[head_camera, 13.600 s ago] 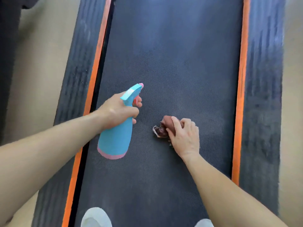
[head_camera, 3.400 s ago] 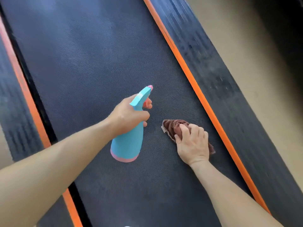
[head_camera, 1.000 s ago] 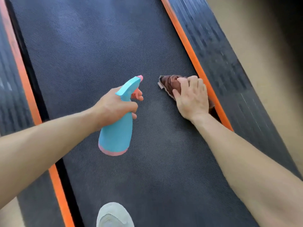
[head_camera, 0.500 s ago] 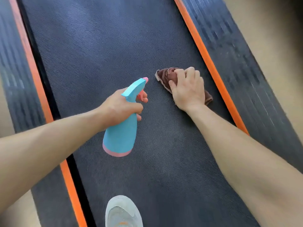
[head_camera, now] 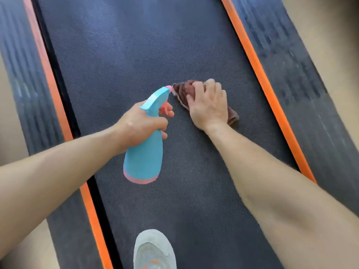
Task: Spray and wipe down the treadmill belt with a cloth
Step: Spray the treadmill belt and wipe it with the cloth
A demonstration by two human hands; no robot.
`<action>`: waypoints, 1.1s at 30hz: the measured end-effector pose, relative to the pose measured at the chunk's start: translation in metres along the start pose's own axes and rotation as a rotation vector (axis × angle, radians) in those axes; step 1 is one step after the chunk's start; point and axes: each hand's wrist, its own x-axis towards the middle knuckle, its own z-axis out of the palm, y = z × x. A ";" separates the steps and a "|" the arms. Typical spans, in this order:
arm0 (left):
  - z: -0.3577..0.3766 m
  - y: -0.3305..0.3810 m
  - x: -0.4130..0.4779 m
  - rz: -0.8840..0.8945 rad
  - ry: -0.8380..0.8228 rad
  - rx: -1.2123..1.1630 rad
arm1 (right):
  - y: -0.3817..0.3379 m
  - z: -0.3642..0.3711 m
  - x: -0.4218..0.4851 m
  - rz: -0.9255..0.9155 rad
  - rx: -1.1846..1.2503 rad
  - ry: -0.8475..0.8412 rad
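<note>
The dark textured treadmill belt (head_camera: 126,55) runs up the frame between two orange strips. My left hand (head_camera: 141,127) grips the neck of a blue spray bottle (head_camera: 144,154) with a pink base and nozzle, held above the belt with a finger at the trigger. My right hand (head_camera: 208,104) presses flat on a crumpled brown cloth (head_camera: 182,91) lying on the belt, right of centre. The bottle's nozzle points toward the cloth's left edge. Most of the cloth is hidden under my palm.
Orange strips (head_camera: 258,74) and ribbed black side rails (head_camera: 291,61) border the belt on both sides. A grey shoe (head_camera: 154,251) stands on the belt at the bottom edge. Beige floor (head_camera: 330,20) lies beyond the rails.
My right hand has slid the cloth left, away from the right orange strip toward the belt's middle and nearer the nozzle. The left hand keeps hold of the bottle.
</note>
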 end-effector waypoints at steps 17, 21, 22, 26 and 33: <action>-0.002 -0.009 -0.008 -0.039 -0.010 0.064 | -0.013 0.007 -0.029 -0.109 -0.013 -0.023; -0.006 -0.020 -0.021 -0.090 -0.005 0.092 | -0.023 0.006 -0.009 -0.074 -0.022 -0.009; -0.007 -0.021 -0.025 -0.090 -0.006 0.094 | -0.021 0.004 -0.023 -0.069 -0.014 -0.014; -0.013 -0.024 -0.039 -0.073 -0.002 0.092 | -0.008 -0.005 -0.133 -0.196 0.033 -0.089; -0.022 -0.051 -0.056 -0.124 0.029 0.056 | -0.028 0.011 -0.059 -0.294 0.015 -0.073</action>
